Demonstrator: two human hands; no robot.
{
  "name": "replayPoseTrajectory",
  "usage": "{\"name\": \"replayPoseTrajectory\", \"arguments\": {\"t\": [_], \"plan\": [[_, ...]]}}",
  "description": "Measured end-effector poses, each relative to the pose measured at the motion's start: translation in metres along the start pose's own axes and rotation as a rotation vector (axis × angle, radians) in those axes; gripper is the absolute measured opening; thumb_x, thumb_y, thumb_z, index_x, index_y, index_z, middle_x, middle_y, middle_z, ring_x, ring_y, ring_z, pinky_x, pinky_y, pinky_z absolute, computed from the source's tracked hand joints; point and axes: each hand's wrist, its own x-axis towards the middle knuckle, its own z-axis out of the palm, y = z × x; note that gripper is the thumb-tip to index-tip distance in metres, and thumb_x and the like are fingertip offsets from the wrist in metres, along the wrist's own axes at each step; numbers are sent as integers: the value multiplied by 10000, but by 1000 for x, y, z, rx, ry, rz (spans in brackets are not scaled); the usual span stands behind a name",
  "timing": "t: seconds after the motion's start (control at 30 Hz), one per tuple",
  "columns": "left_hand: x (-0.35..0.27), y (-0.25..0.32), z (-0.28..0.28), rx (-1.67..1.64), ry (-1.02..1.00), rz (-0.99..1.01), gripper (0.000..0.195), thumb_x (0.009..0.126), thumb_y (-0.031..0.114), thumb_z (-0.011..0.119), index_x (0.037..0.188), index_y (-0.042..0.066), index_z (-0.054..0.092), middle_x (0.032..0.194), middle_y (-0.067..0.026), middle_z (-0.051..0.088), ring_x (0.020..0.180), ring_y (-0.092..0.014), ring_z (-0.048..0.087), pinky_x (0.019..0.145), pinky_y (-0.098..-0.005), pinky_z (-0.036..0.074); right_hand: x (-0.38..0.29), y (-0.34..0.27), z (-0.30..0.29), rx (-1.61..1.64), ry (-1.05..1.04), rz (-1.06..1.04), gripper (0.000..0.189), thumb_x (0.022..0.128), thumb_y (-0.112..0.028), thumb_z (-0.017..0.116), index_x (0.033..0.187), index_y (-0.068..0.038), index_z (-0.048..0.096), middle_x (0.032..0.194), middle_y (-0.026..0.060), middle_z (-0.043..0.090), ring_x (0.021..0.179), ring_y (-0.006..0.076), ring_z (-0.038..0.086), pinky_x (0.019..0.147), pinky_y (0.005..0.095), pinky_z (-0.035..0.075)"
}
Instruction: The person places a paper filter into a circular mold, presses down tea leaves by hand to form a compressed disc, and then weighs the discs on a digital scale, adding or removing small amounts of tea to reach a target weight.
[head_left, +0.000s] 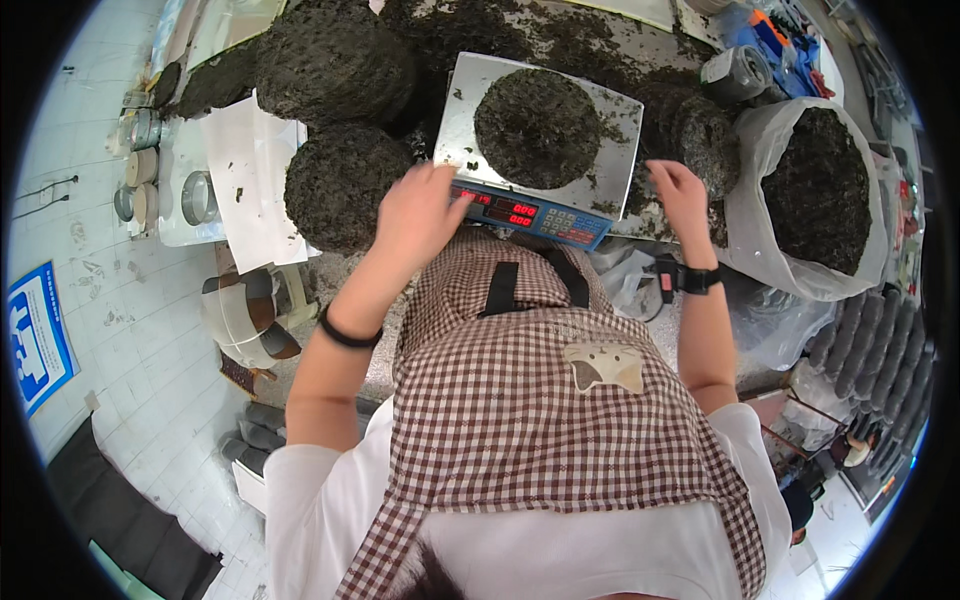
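Note:
A digital weighing scale (517, 217) with a metal pan (459, 105) and lit red digits stands in front of me. On its pan lies a round cake of dark dried seaweed (537, 129), with loose flakes around it. My left hand (420, 210), slightly blurred, is at the pan's near left corner, thumb apart from the fingers and over the display. Beside it is a thick round seaweed mass (341, 187). To the right of the scale, my right hand (681, 196) is held with loosely bent fingers and nothing visible in it, near stacked seaweed cakes (705, 142).
A larger seaweed mound (334, 60) is at the back left, beside white sheets (244, 180). An open plastic sack (750, 195) of seaweed stands at right, below a clear jar (739, 73). Metal rings (199, 199) are at left; a stool (240, 315) is below.

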Motion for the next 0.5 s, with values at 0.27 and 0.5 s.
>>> {"name": "replayPoseTrajectory", "arguments": {"t": [0.27, 0.5], "plan": [[125, 25, 124, 91, 208, 141, 848, 854, 578, 673, 1534, 192, 346, 1602, -131, 282, 1494, -327, 212, 1184, -579, 149, 47, -17, 86, -7, -100, 89, 490, 914, -288, 696, 1255, 37, 559, 1077, 163, 692, 947, 256, 681, 791, 370, 536], [156, 53, 91, -41, 439, 5, 839, 878, 512, 664, 1499, 40, 356, 1563, -196, 320, 1479, -377, 223, 1173, -579, 154, 121, -39, 84, 598, -86, 319, 582, 882, -102, 735, 1380, 6, 455, 1314, 125, 580, 1050, 219, 602, 777, 381, 504]]}}
